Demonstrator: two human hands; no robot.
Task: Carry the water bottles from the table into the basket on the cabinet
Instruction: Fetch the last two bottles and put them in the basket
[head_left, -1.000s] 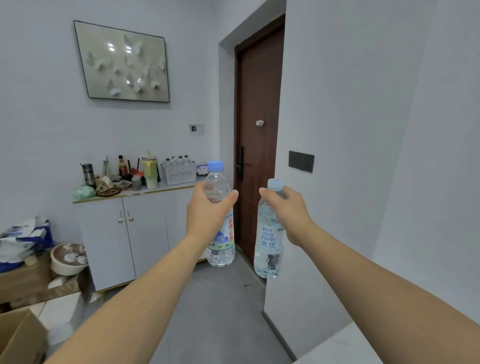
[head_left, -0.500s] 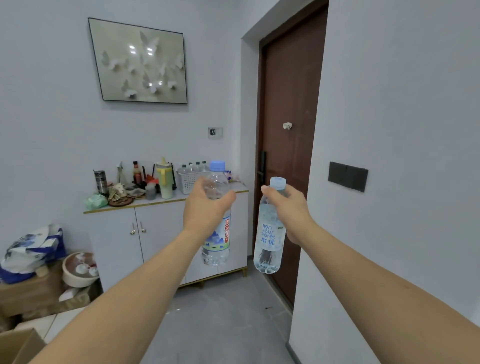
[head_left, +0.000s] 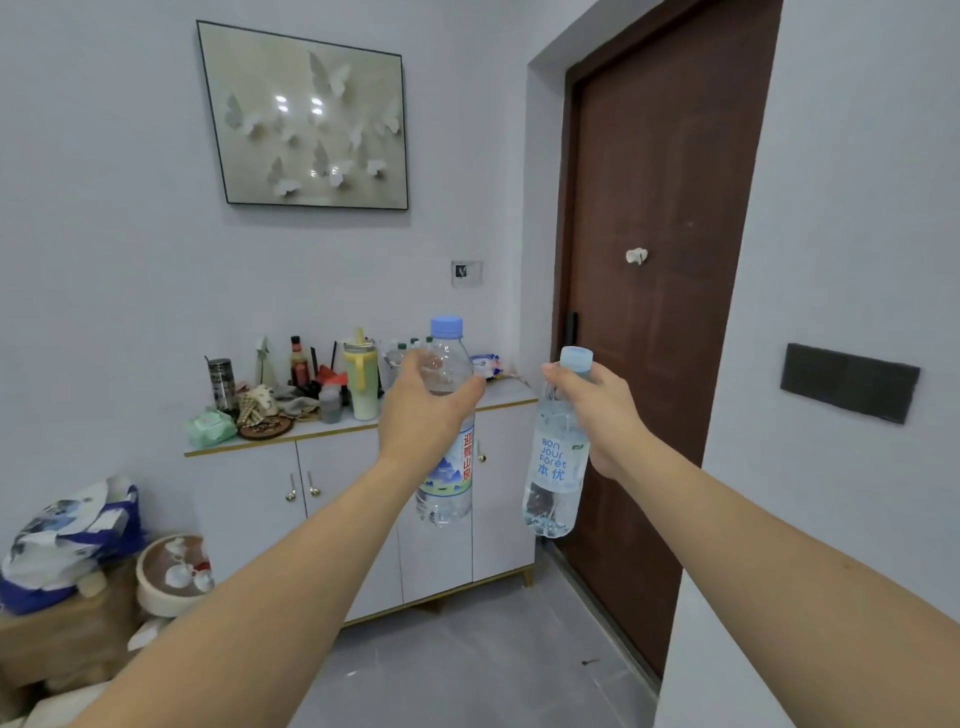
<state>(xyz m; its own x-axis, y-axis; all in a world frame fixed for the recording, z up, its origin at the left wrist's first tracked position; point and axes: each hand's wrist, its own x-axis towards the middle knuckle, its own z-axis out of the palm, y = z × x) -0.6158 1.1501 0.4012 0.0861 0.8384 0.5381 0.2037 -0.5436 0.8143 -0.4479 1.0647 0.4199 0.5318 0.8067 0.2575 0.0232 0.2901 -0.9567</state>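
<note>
Closer now than 0.5 s ago looms the white cabinet, while the left hand grips 1 clear blue-capped water bottle and the right hand another, both undelivered, basket mostly hidden behind them.

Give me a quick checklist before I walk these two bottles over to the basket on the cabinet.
1. Left hand grip on the red-label bottle: fingers wrapped round its upper body, ok.
2. Right hand grip on the Bon Jour bottle: held near the neck, body hanging below, ok.
3. Both caps on: blue caps visible, ok.
4. Floor toward the cabinet: bare tile ahead, ok.
5. Room in the basket: hidden behind the left hand and bottle, cannot tell.
6. Door on the right: shut, ok.
</note>
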